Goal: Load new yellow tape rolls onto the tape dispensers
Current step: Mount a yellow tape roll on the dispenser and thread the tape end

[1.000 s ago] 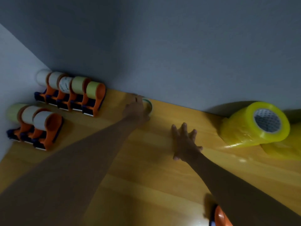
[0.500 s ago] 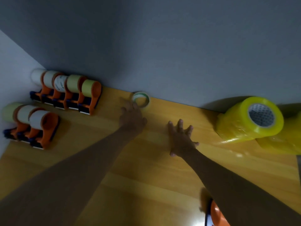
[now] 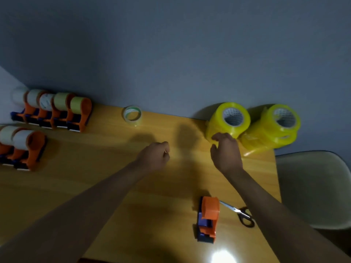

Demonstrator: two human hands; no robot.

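**Hands at yellow rolls**

Right hand: fingers loosely curled, tips touching the nearer yellow pack by the wall. Left hand: fingers curled, holding nothing. Empty dispenser lies near the table's front, beside scissors.

The left edge cuts off the front row of loaded dispensers; the right hand hides the near yellow pack's lower corner.

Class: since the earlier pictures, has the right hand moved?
Yes. The right hand moved right along the table, reaching the yellow tape pack.
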